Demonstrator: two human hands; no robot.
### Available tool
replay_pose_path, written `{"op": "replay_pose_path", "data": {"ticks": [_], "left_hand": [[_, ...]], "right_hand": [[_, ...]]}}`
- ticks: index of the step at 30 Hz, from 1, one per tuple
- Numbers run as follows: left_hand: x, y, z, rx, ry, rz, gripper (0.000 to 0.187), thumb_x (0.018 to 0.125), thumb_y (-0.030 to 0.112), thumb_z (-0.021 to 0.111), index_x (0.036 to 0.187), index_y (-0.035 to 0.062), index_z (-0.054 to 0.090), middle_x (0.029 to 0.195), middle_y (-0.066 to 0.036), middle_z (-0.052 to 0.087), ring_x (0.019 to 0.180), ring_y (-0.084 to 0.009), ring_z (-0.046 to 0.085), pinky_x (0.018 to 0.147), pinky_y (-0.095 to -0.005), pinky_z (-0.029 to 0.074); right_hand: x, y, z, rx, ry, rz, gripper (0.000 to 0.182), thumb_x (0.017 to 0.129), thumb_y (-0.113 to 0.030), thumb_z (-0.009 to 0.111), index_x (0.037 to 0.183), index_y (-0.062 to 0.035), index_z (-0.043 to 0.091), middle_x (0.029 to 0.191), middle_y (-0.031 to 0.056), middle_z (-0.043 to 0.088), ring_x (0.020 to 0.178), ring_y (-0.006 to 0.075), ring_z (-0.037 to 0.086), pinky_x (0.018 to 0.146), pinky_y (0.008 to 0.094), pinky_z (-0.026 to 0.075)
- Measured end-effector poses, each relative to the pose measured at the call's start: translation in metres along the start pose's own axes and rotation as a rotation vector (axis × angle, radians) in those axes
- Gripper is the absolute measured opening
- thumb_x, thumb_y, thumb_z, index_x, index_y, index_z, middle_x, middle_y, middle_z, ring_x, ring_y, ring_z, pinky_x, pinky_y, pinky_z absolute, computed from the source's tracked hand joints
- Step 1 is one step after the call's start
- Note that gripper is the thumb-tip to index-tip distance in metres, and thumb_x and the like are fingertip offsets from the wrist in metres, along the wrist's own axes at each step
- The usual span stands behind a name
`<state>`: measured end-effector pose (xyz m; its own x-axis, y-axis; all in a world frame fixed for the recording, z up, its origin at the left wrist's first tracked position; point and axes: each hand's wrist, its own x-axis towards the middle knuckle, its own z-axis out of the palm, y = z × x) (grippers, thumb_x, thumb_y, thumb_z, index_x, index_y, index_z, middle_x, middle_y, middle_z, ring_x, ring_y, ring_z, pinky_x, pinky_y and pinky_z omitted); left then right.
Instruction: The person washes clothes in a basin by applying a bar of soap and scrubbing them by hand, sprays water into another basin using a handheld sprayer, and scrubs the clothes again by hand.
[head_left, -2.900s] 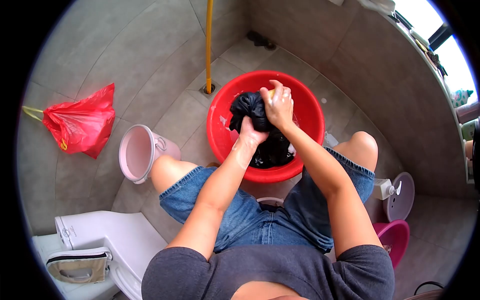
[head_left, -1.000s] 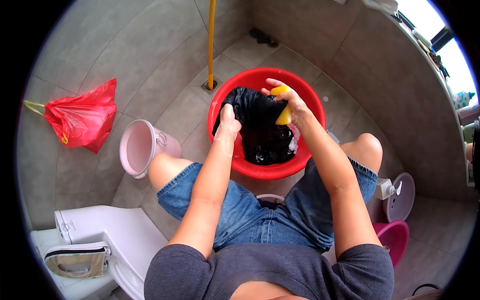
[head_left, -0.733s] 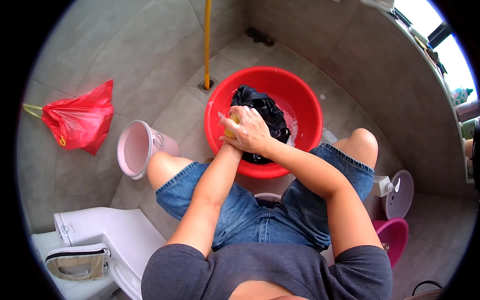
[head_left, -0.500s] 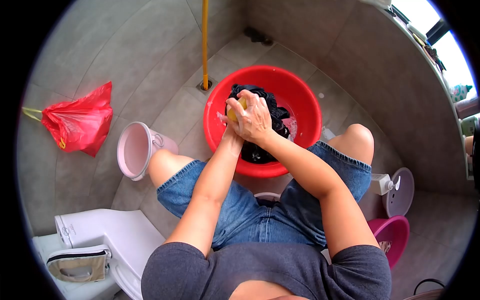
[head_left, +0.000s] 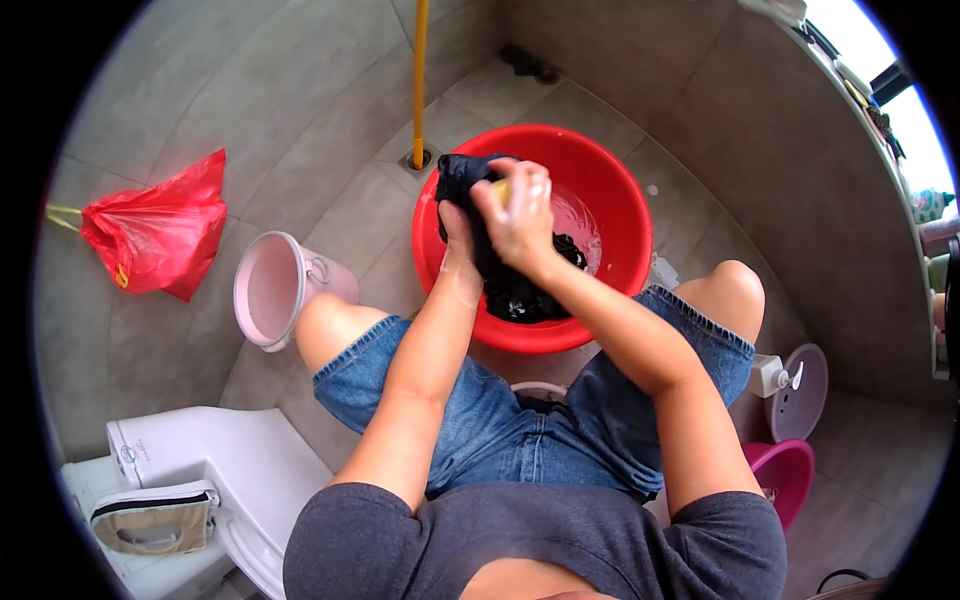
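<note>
A wet black garment [head_left: 468, 178] is partly lifted above the red basin [head_left: 632, 215], and its lower folds lie inside against the near wall. My left hand [head_left: 456, 232] is closed on the raised part, its fingers mostly hidden behind the cloth. Against the front of the garment, my right hand [head_left: 522, 218] grips a yellow bar of soap [head_left: 501, 191], with suds on the fingers. Shallow soapy water [head_left: 578, 218] shows at the basin's right side.
A pink bucket [head_left: 268, 290] stands by my left knee. Left of it lies a red plastic bag [head_left: 160, 225]. A yellow pole [head_left: 420, 90] rises from the floor drain beyond the basin. At right are a white pump bottle [head_left: 768, 376] and a magenta basin [head_left: 790, 480].
My hands were together around the soap. Now my left hand has raised the black garment, and my right hand holds the soap against it, slightly farther right.
</note>
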<state>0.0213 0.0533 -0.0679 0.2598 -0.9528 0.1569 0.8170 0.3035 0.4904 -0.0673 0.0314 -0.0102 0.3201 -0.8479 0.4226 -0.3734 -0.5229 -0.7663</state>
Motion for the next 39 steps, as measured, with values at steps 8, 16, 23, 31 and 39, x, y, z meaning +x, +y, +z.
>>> {"op": "replay_pose_path", "data": {"ticks": [8,16,23,31,39], "left_hand": [[0.009,-0.014,0.024,-0.141,0.291,-0.247,0.041,0.099,0.028,0.035,0.131,0.0060,0.047,0.130,-0.010,0.052,0.119,-0.0226,0.050,0.105,-0.0372,0.037],[-0.018,-0.028,0.007,-0.222,0.045,-0.187,0.064,0.088,0.046,0.030,0.141,0.0086,0.036,0.138,-0.011,0.043,0.129,-0.0265,0.041,0.109,-0.0363,0.031],[0.013,-0.001,0.008,-0.256,0.179,-0.254,0.041,0.095,0.036,0.047,0.114,0.0020,0.058,0.115,-0.012,0.062,0.107,-0.0251,0.058,0.098,-0.0388,0.045],[0.017,0.015,-0.006,-0.163,0.026,-0.186,0.033,0.095,0.033,0.047,0.103,0.0041,0.060,0.104,-0.009,0.064,0.097,-0.0232,0.060,0.091,-0.0369,0.049],[0.029,0.020,-0.017,-0.112,0.073,-0.146,0.035,0.097,0.031,0.043,0.115,0.0040,0.058,0.119,-0.010,0.059,0.109,-0.0217,0.056,0.100,-0.0394,0.043]], "right_hand": [[0.037,0.034,-0.024,-0.275,0.059,-0.330,0.042,0.081,-0.034,0.065,0.117,-0.0141,0.056,0.115,0.0140,0.050,0.103,0.0348,0.050,0.085,0.0443,0.044],[-0.012,0.002,-0.017,-0.299,0.035,-0.364,0.044,0.077,-0.033,0.070,0.116,-0.0186,0.056,0.118,0.0145,0.047,0.101,0.0354,0.048,0.082,0.0446,0.044],[0.034,0.064,-0.025,0.115,0.040,-0.024,0.047,0.080,-0.032,0.070,0.118,-0.0103,0.054,0.115,0.0158,0.051,0.107,0.0302,0.051,0.089,0.0393,0.044],[0.046,0.067,-0.063,0.212,-0.588,0.113,0.041,0.074,-0.015,0.070,0.109,-0.0029,0.054,0.102,0.0087,0.056,0.102,0.0197,0.052,0.091,0.0320,0.042],[0.050,0.060,-0.069,0.477,-0.436,0.385,0.024,0.076,-0.017,0.070,0.092,-0.0019,0.060,0.074,0.0055,0.057,0.067,0.0166,0.057,0.061,0.0299,0.046]]}}
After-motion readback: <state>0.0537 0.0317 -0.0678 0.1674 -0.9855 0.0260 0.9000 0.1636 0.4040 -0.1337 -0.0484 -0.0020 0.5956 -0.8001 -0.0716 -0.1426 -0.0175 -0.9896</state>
